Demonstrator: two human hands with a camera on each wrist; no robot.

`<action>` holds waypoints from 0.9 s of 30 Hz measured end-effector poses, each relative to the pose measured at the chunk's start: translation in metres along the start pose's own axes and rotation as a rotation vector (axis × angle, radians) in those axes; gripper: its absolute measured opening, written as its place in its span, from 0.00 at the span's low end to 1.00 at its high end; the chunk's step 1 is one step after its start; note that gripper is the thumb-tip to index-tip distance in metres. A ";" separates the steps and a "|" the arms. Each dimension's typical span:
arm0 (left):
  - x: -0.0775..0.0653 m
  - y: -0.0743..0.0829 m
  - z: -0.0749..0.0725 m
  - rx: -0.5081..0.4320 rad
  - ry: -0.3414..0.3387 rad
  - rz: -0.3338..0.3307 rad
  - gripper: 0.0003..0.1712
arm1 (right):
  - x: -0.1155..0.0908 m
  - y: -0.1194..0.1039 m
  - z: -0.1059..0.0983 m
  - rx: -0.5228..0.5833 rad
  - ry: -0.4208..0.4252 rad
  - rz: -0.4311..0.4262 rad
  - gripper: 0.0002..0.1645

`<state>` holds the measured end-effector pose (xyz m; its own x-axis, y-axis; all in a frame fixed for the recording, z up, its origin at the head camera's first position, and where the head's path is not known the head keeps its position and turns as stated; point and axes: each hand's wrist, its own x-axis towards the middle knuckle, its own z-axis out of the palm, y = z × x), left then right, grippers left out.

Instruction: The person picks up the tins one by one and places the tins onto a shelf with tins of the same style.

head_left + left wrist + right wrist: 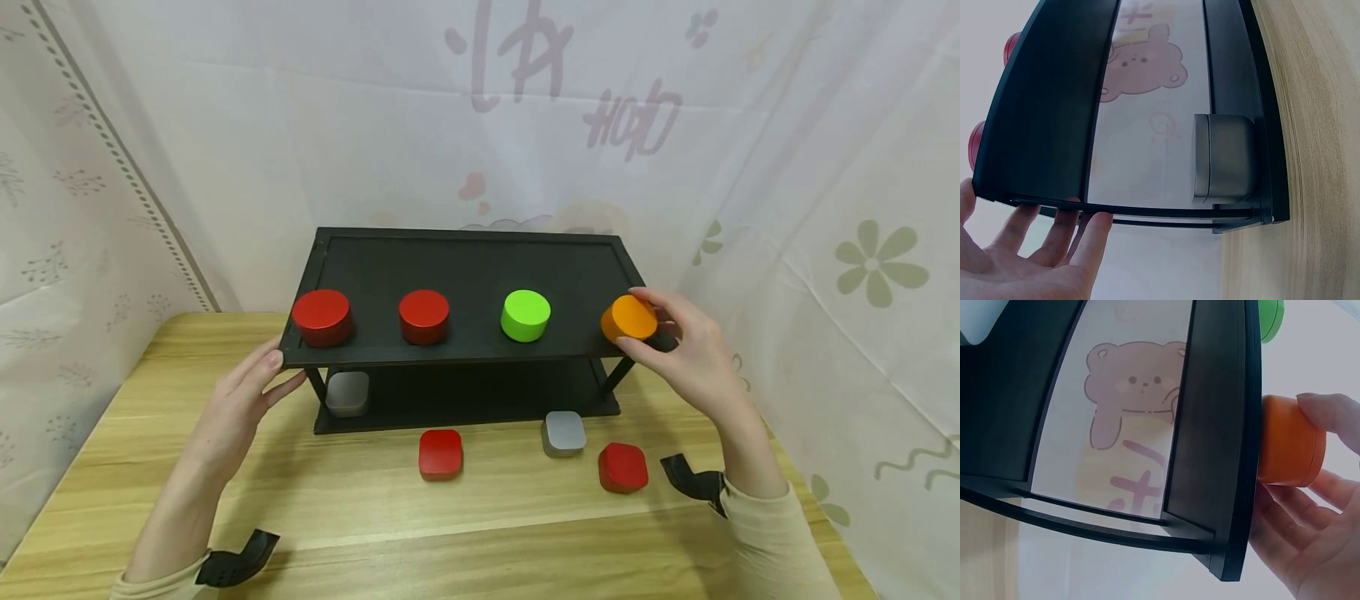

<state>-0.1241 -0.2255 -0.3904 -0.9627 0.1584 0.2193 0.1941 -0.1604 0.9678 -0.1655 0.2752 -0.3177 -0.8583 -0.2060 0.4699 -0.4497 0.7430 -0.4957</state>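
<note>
A black two-tier shelf [465,258] stands on the wooden table. My right hand [686,346] holds an orange round tin [630,318] at the top board's right front, thumb and fingers on opposite sides. In the right wrist view the orange tin [1291,440] sits against the board. My left hand [240,404] grips the shelf's left front corner; in the left wrist view its thumb is at the board's outer edge and the other fingertips [1102,220] touch the side frame. Along the top board stand a green round tin [525,317] and two red round tins [424,318] [323,319].
On the lower tier's left end rests a silver square tin [348,393]. In front of the shelf, on the table [360,533], lie a red square tin [440,455], a silver one [563,433] and another red one [623,467]. A white patterned curtain [390,125] hangs behind.
</note>
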 end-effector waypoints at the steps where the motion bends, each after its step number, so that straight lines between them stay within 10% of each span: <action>1: 0.000 0.000 0.000 -0.001 -0.001 0.000 0.23 | 0.001 0.000 0.000 -0.005 -0.004 0.005 0.38; 27: 0.001 0.000 0.000 0.000 0.006 0.002 0.23 | 0.021 0.005 -0.011 -0.050 -0.204 0.144 0.35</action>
<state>-0.1256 -0.2253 -0.3900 -0.9634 0.1522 0.2206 0.1961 -0.1607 0.9673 -0.1827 0.2816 -0.3024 -0.9471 -0.2159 0.2375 -0.3105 0.8035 -0.5079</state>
